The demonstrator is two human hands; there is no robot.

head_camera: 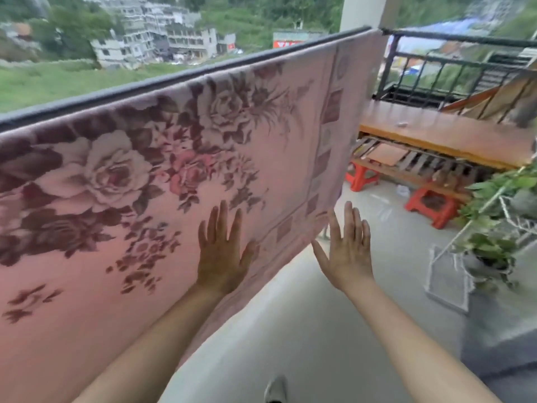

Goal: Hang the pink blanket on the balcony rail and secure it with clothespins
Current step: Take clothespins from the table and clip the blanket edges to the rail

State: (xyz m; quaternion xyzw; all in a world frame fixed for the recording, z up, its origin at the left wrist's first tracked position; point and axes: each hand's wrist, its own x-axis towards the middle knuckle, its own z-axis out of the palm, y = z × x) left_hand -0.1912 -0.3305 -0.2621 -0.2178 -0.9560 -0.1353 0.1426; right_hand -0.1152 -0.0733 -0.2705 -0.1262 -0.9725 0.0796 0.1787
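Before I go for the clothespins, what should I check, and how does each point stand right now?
1. Blanket draped over the rail: ok.
2. Near side spread flat, no big folds: ok.
3. Left hand free: ok, it lies flat on the blanket and holds nothing.
4. Right hand free: ok, open beside the blanket's right edge.
5. Clothespins in place along the rail: not ok, none in view.
6. Enough blanket hanging on the far side: cannot tell, hidden.
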